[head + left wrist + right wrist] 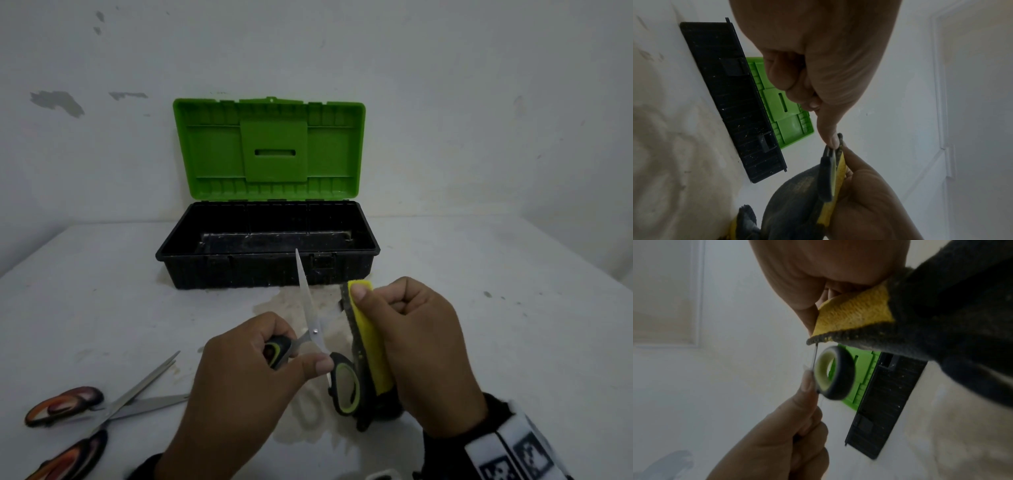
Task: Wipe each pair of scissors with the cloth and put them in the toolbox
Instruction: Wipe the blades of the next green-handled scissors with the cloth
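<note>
Green-handled scissors (310,329) are held above the table (513,308), near-centre, blades spread, one blade pointing far toward the toolbox (267,246). One handle is gripped by the left hand (246,373), fingers curled round it, thumb against the other loop. The yellow-and-grey cloth (368,339) is pinched folded in the right hand (418,346), just right of the scissors, touching the handle loop. The toolbox is open, lid (269,149) up. Two orange-handled scissors (68,407) are lying near-left.

No text can be read; the wristband (513,455) bears black-and-white square markers, perhaps coded patterns, not letters.
</note>
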`<state>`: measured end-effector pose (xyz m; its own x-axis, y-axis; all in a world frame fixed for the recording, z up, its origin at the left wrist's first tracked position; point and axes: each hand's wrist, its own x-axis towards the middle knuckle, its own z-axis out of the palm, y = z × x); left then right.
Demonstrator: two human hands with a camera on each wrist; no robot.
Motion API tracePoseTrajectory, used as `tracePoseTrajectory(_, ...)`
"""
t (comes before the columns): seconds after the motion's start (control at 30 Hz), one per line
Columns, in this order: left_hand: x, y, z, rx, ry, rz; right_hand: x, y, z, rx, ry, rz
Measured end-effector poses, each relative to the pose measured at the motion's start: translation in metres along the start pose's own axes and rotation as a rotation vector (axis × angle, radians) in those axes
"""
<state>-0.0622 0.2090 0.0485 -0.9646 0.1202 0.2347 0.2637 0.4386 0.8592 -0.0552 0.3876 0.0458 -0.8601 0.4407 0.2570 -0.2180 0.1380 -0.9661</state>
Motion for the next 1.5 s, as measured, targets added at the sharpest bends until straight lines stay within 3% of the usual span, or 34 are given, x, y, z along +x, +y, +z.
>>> tracePoseTrajectory(0.3, -0.002, 0.003, 0.006, 0.053, 0.016, -0.068, 0.016, -0.003, -0.025, 0.011, 0.117, 0.020)
tracePoseTrajectory(0.43, -0.001, 0.006, 0.004, 0.069, 0.056, -0.049, 0.001, -0.008, -0.025, -0.027, -0.015, 0.007)
tracePoseTrajectory(0.6, -0.002, 0.014, 0.006, 0.001, -0.029, -0.023, -0.018, -0.004, -0.007, 0.030, -0.177, -0.007)
tracePoseTrajectory(0.8, -0.005, 0.017, -0.001, -0.103, -0.107, -0.036, -0.012, -0.003, -0.010, 0.075, -0.059, 0.003)
tracePoseTrajectory(0.97, -0.008, 0.019, -0.002, -0.164, -0.139, -0.040, -0.021, -0.010, -0.009, 0.020, -0.111, -0.005)
tracePoseTrajectory(1.1, -0.010, 0.020, -0.001, -0.175, -0.167, -0.031, -0.012, -0.011, -0.019, 0.053, -0.007, -0.041)
tracePoseTrajectory(1.23, -0.010, 0.021, -0.004, -0.219, -0.206, -0.066, -0.020, -0.019, -0.016, 0.024, -0.074, -0.049)
tracePoseTrajectory(1.4, -0.012, 0.023, -0.003, -0.212, -0.229, -0.064, -0.007, -0.017, -0.026, 0.084, 0.012, -0.030)
tracePoseTrajectory(1.5, -0.012, 0.021, -0.006, -0.199, -0.230, -0.066, -0.015, -0.018, -0.022, 0.047, -0.089, -0.015)
